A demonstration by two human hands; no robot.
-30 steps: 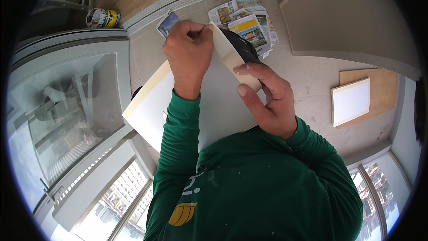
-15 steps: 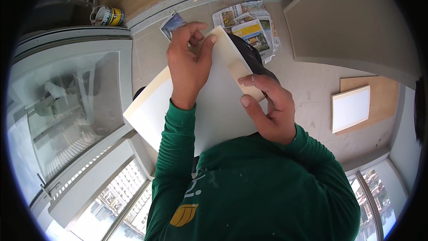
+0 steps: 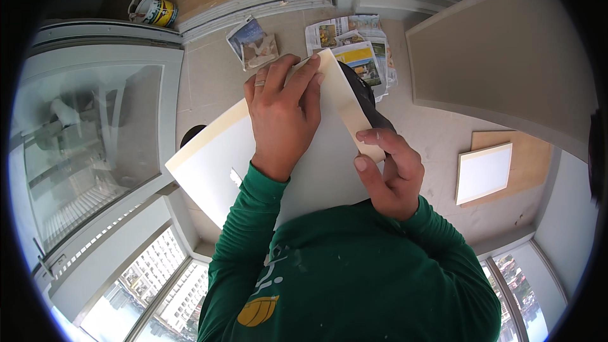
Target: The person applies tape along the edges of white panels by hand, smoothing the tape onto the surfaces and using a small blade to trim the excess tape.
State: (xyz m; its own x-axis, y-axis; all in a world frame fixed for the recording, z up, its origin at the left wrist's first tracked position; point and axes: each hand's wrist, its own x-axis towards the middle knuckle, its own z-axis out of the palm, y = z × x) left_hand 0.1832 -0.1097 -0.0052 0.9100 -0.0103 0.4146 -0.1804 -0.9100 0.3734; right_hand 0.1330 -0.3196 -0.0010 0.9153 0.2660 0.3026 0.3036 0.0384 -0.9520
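Note:
A white board (image 3: pixel 310 158) with cream strips like masking tape along its edges lies tilted before my body. My left hand (image 3: pixel 282 104), with a ring on one finger, bends over the far edge by the top corner. Its fingers are closed together, thumb and fingertips against the cream strip (image 3: pixel 335 82). My right hand (image 3: pixel 396 174) grips the right edge, index finger and thumb closed at the lower end of that strip. Its other fingers are curled and partly hidden. A small pale fleck (image 3: pixel 236 177) shows on the board beside my left wrist.
Newspapers (image 3: pixel 358 50) and two printed sheets (image 3: pixel 256 44) lie on the floor ahead. A smaller taped white panel (image 3: pixel 484 173) rests on a brown board (image 3: pixel 535 168) at right. A large beige panel (image 3: pixel 500 57) stands far right; a paint bucket (image 3: pixel 155 11) and glass door (image 3: pixel 95 120) are left.
My left hand has turned and its fingers have come down onto the far edge near the corner. My right hand keeps its place on the right edge. The printed sheets show more fully.

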